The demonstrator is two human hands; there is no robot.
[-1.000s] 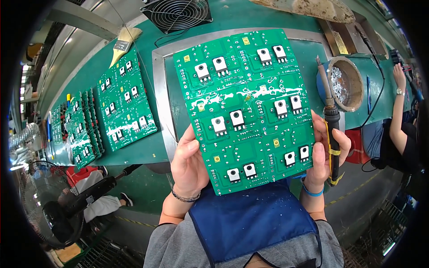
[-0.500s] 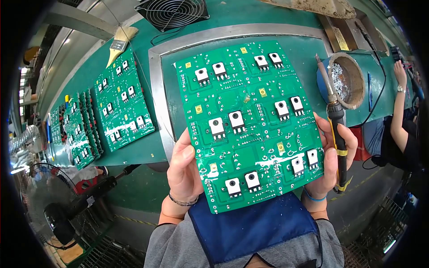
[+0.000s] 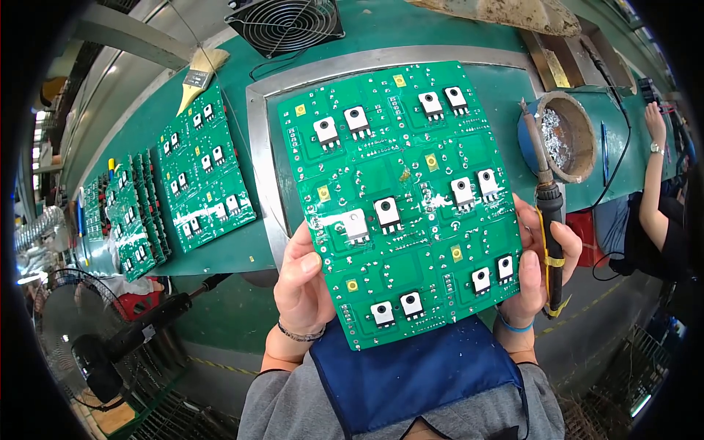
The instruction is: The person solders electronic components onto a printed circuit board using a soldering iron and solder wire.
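At the centre of the clock face, a green circuit board (image 3: 405, 209) is lying between 2 hands, with 12 pale-faced parts looking up. At its 8 o'clock edge, the left hand (image 3: 301, 282) is gripping it — the thumb is pressing near the border and the other fingers are curling behind, mostly hidden. At 4 o'clock, the right hand (image 3: 537, 268) is closing on the opposite edge, its fingers also holding a soldering iron (image 3: 550, 213) whose tip is pointing toward 12. At 2 o'clock, the iron's shaft is crossing in front of a round pot (image 3: 584, 156) of silvery scraps. Between 9 and 10, other boards (image 3: 202, 165) are resting on the green table (image 3: 389, 26) — a brush (image 3: 193, 88) is lying near their upper end. A fan (image 3: 286, 28) is sitting at 11.
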